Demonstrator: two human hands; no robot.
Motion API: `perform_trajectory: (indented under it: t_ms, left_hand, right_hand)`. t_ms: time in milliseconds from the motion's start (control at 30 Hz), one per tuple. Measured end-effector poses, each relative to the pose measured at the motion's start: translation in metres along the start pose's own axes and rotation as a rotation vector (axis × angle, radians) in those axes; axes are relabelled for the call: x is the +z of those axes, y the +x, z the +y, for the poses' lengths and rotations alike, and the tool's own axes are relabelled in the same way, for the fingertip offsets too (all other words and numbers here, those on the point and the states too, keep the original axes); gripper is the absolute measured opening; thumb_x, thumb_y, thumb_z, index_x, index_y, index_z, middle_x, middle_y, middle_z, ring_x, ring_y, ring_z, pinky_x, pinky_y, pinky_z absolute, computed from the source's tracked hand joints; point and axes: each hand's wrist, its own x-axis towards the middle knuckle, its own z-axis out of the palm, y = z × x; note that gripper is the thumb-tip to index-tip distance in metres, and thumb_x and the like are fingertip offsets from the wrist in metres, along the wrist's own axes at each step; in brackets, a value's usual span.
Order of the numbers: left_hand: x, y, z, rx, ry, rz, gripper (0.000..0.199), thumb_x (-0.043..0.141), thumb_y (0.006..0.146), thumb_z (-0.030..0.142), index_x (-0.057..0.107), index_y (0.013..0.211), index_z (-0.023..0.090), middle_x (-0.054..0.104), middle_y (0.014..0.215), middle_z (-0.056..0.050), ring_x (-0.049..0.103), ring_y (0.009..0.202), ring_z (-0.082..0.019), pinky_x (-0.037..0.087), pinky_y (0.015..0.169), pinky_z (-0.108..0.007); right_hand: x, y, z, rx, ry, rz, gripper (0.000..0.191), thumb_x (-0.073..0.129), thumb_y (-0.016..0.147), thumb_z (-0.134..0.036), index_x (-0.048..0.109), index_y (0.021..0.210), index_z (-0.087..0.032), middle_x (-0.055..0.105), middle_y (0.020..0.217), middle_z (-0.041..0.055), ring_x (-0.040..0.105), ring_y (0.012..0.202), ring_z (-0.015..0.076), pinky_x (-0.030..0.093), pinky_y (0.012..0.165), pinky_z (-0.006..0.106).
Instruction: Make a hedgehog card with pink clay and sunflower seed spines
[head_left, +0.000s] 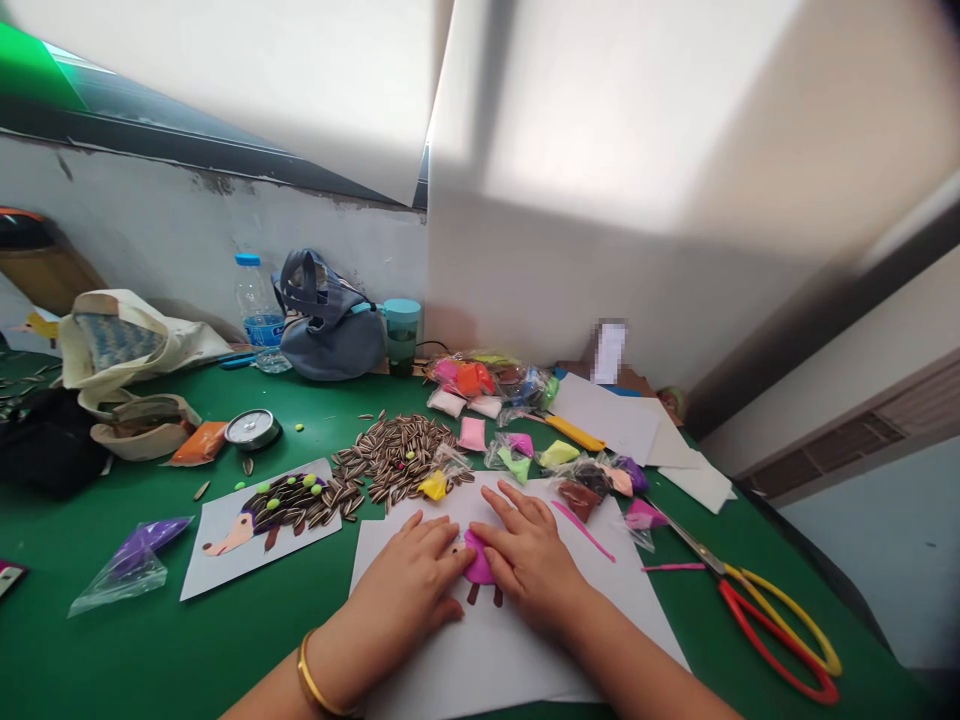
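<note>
A flattened piece of magenta modelling clay (pixel 478 560) lies on a white sheet of paper (pixel 480 660), with two short brown clay legs (pixel 485 596) below it. My left hand (pixel 409 580) rests on the paper with its fingers stretched out, the index fingertip at the clay's left edge. From the right, my right hand (pixel 529 560) lies over the paper, fingers spread, some fingertips touching the clay. Part of the clay is hidden under the fingers. A thin magenta clay strip (pixel 583 531) lies on the paper right of my right hand.
Scissors with red and yellow handles (pixel 765 610) lie at the right. Behind the paper are a sunflower seed pile (pixel 397 455) and bagged clays (pixel 517 450). At left stand a hedgehog picture card (pixel 232 565), a round tin (pixel 253 428), a bag (pixel 330 335) and a water bottle (pixel 259 310).
</note>
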Motion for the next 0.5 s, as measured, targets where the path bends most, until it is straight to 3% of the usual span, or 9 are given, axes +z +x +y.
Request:
perform_trajectory:
  t_ms: [500]
  left_hand:
    - [-0.0086, 0.0022, 0.0041, -0.010, -0.009, -0.035, 0.063, 0.084, 0.070, 0.026, 0.057, 0.127, 0.025, 0.060, 0.132, -0.013, 0.053, 0.125, -0.033, 0.037, 0.109, -0.059]
  right_hand:
    - [0.0001, 0.0011, -0.0027, -0.068, -0.050, 0.008, 0.036, 0.055, 0.093, -0.035, 0.061, 0.129, -0.038, 0.040, 0.154, 0.0037, 0.030, 0.143, 0.0315, 0.028, 0.108, 0.053]
